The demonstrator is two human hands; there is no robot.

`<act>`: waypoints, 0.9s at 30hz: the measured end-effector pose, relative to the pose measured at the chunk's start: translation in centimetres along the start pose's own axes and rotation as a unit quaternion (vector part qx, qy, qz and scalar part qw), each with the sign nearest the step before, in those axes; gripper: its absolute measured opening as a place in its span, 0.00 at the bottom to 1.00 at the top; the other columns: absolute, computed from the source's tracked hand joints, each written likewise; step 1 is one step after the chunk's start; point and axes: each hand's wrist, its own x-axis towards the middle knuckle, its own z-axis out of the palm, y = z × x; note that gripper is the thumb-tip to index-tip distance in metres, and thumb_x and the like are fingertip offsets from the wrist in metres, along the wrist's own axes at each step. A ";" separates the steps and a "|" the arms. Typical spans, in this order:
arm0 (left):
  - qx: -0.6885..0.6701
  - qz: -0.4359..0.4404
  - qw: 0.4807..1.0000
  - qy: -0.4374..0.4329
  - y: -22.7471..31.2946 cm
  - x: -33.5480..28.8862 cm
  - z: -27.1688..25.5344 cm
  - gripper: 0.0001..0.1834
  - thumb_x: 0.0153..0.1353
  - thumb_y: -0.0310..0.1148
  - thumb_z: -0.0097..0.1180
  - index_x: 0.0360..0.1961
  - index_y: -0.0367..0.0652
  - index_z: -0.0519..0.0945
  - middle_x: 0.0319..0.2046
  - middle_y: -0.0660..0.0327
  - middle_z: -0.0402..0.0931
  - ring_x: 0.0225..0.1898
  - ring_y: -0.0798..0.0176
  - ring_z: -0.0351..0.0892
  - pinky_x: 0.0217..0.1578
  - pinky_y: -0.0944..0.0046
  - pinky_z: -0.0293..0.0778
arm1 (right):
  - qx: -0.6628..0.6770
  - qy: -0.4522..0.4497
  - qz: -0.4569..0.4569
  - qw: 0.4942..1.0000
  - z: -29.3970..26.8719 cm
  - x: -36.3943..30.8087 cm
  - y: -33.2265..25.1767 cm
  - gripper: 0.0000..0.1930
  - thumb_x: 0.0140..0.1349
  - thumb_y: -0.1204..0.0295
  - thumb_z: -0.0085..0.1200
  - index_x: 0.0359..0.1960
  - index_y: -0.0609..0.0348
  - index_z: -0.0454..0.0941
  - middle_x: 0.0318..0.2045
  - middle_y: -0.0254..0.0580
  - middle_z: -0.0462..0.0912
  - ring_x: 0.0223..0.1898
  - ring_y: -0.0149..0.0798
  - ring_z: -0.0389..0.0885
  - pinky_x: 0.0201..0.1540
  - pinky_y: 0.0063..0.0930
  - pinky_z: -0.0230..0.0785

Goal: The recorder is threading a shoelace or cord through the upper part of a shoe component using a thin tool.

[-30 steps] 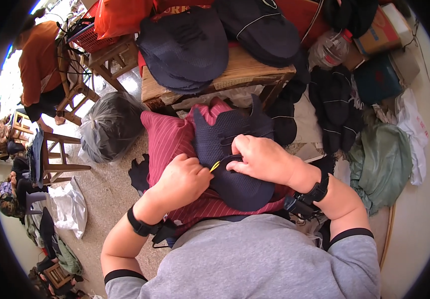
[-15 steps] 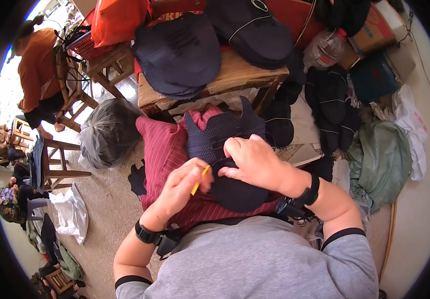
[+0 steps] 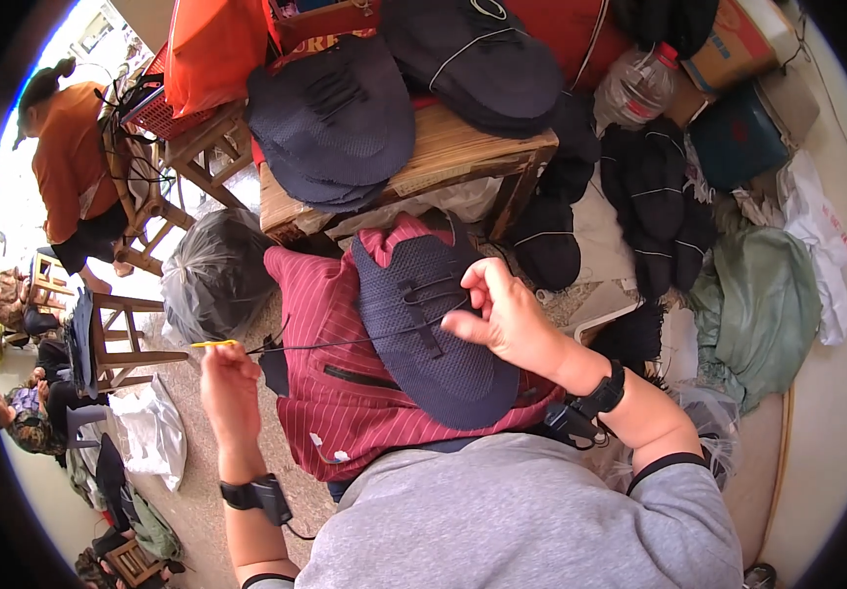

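Note:
A dark navy knitted shoe upper (image 3: 399, 294) lies across the maroon striped cloth (image 3: 310, 324) over my lap, its toe towards me. Black lace (image 3: 345, 342) crosses its middle in several loops, and one length stretches left, taut, towards my left hand (image 3: 230, 378). That hand is closed round a thin yellow tool (image 3: 213, 344), whose tip sticks out to the left; its exact kind is too small to tell. Over the upper's right edge is my right hand (image 3: 507, 319), thumb and curled fingers apart, near the lace loops.
A wooden bench (image 3: 443, 147) ahead bears stacks of dark uppers (image 3: 335, 118). A grey plastic bag (image 3: 217, 270) stands left of my lap. Tied dark bundles (image 3: 654, 206) and a green sack (image 3: 762, 294) lie at the right. A person in orange (image 3: 75, 157) sits far left.
My left hand has swung out left and away from the upper with the yellow tool, drawing the lace out straight. My right hand has lifted slightly, its fingers parting.

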 end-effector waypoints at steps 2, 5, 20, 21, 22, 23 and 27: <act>0.211 0.083 0.973 -0.031 -1.5 -0.9 2.2 0.15 0.78 0.37 0.44 0.35 0.43 0.77 0.34 0.63 0.74 0.29 0.68 0.69 0.35 0.66 0.68 | 0.044 0.011 0.035 0.998 -0.3 0.3 1.5 0.20 0.66 0.59 0.67 0.43 0.62 0.73 0.29 0.39 0.80 0.30 0.32 0.79 0.35 0.29 0.74; 0.504 0.339 0.781 -0.143 -2.5 -3.2 8.7 0.02 0.67 0.21 0.56 0.39 0.34 0.80 0.37 0.57 0.76 0.38 0.59 0.76 0.42 0.62 0.73 | 0.078 -0.017 0.062 0.995 -1.0 0.6 1.6 0.13 0.69 0.66 0.64 0.40 0.62 0.76 0.30 0.40 0.83 0.32 0.30 0.81 0.36 0.27 0.76; 0.588 0.297 0.715 -0.234 -7.7 -2.9 14.5 0.47 0.51 0.39 0.78 0.69 0.29 0.69 0.48 0.49 0.72 0.46 0.49 0.78 0.45 0.57 0.78 | -0.079 0.014 -0.098 0.992 0.4 2.4 -1.4 0.07 0.58 0.75 0.66 0.31 0.58 0.78 0.30 0.35 0.74 0.29 0.32 0.74 0.33 0.29 0.71; 0.588 0.298 0.715 -0.233 -7.6 -2.9 14.4 0.47 0.51 0.39 0.78 0.69 0.29 0.69 0.48 0.49 0.72 0.46 0.49 0.78 0.45 0.57 0.78 | -0.053 0.012 -0.087 0.995 0.4 2.3 -1.2 0.07 0.59 0.76 0.66 0.32 0.59 0.78 0.30 0.33 0.74 0.29 0.29 0.74 0.33 0.26 0.71; 0.592 0.301 0.712 -0.229 -7.6 -3.0 14.4 0.46 0.51 0.39 0.77 0.68 0.29 0.70 0.47 0.50 0.72 0.46 0.49 0.78 0.44 0.57 0.78 | -0.054 0.012 -0.087 0.995 0.2 2.2 -0.9 0.07 0.59 0.76 0.66 0.32 0.59 0.78 0.30 0.33 0.74 0.29 0.29 0.74 0.33 0.26 0.71; 0.596 0.304 0.709 -0.225 -7.6 -3.0 14.3 0.46 0.52 0.39 0.77 0.68 0.30 0.70 0.47 0.50 0.72 0.46 0.50 0.78 0.44 0.57 0.78 | -0.020 0.024 -0.056 0.998 0.1 2.1 -0.4 0.07 0.60 0.75 0.65 0.33 0.60 0.77 0.30 0.35 0.76 0.30 0.31 0.77 0.35 0.28 0.73; 0.600 0.313 0.705 -0.213 -7.5 -3.3 14.2 0.45 0.52 0.39 0.77 0.68 0.31 0.71 0.46 0.51 0.72 0.45 0.50 0.78 0.43 0.57 0.78 | 0.146 0.000 0.081 0.986 -0.6 0.8 2.3 0.07 0.64 0.74 0.62 0.36 0.62 0.77 0.31 0.35 0.81 0.32 0.28 0.81 0.37 0.27 0.76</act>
